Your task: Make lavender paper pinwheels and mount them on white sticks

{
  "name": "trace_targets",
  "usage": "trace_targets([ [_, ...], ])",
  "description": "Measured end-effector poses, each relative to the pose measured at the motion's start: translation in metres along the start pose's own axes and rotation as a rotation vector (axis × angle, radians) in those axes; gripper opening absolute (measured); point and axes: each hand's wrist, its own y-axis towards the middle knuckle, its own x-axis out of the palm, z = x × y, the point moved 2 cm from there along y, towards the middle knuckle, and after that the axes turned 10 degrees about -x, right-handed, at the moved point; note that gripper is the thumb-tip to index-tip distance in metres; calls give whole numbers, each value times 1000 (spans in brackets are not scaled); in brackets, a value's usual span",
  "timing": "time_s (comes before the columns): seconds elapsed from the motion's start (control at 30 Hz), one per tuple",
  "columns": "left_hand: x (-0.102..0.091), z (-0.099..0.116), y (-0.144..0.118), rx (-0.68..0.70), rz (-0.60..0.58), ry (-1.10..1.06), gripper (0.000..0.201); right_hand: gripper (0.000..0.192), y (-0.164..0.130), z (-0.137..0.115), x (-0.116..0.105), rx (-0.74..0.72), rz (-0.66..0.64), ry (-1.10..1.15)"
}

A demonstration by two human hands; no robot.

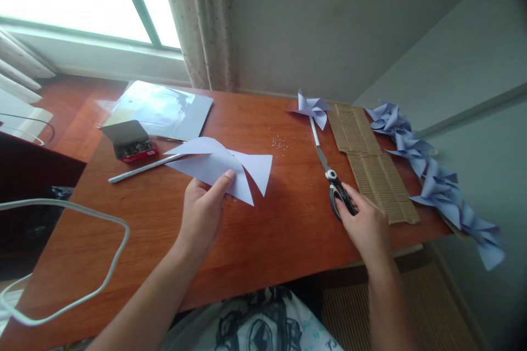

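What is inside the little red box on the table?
The open red box holds a heap of small dark metal bits, too small to tell apart. Whatever lies beneath the top layer is covered.

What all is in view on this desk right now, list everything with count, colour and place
cut paper sheet: one, pale lilac, desk centre-left, held up off the wood
scissors: one, black handles, right of centre, flat on the desk
finished pinwheel: one, lilac, on a white stick at the back
row of pinwheels: several, lilac, along the right edge
cardboard strips: brown, right side, beside the scissors
box of pins: one, red, open, back left
white stick: one, by the box
glossy pad: one, light blue-grey, back left
loose bits: scatter, tiny, centre back
desk: one, reddish wood
white cable: one, looping at the left
left hand: fingers pinching the paper sheet
right hand: fingers on the scissors handles
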Motion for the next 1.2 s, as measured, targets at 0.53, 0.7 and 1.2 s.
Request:
trace_targets([
  [0.53, 0, -5, 2, -22, 6, 29, 22, 34, 4, 3, -1, -12, -172, -183],
  [0.7, -1, -6, 2, -30, -18, 44, 22, 37, 3, 8, 4, -56, -171, -136],
  [1.2, -1, -10, -1, -66, -118, 97, 19, 61, 8, -73, 20, 325, -371, 1395],
])
